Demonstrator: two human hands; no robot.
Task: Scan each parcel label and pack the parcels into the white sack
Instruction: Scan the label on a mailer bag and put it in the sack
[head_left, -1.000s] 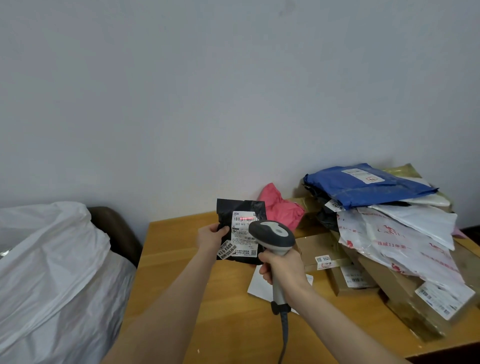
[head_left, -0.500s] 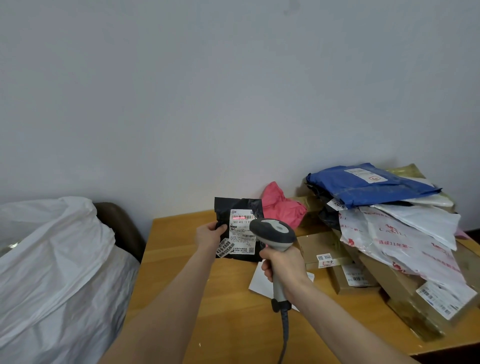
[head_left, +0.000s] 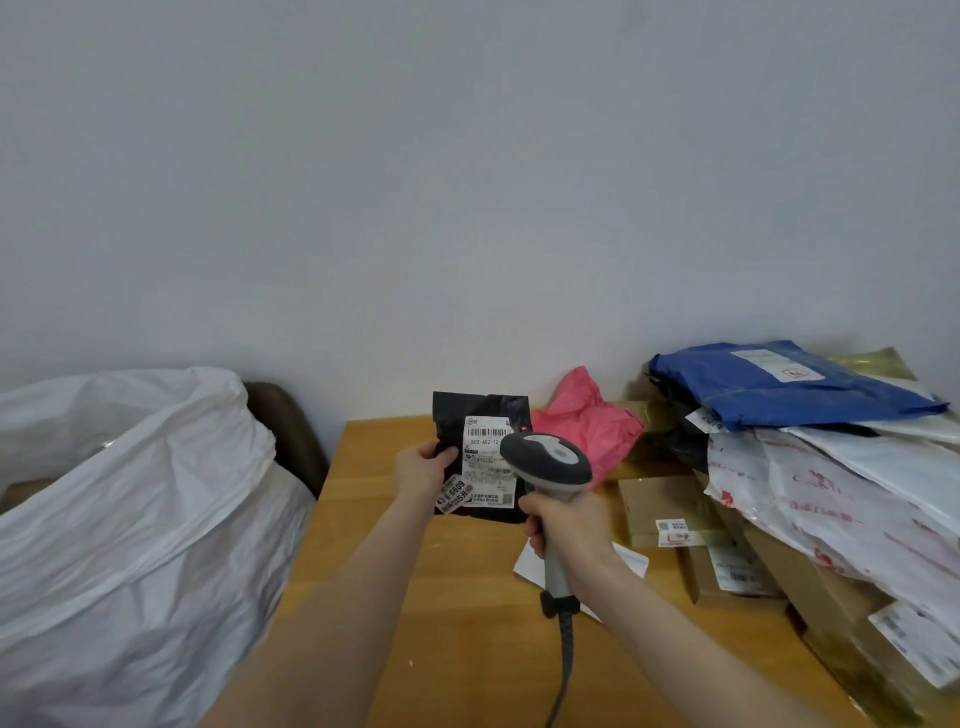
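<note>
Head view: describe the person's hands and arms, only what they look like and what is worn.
The left hand and the right hand are bare, no gloves. Both forearms are uncovered down to the frame's edge: no sleeve or cuff shows. No watch, bracelet or ring is visible, and no markings can be made out.

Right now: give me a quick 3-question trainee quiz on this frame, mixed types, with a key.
1. True or false: the black parcel lies inside the white sack.
2. The right hand grips: A) a tape roll, B) the scanner, C) a pen.
3. Which hand holds the black parcel?
Key: 1 false, it is held up over the table. 2 B. 3 the left hand.
</note>
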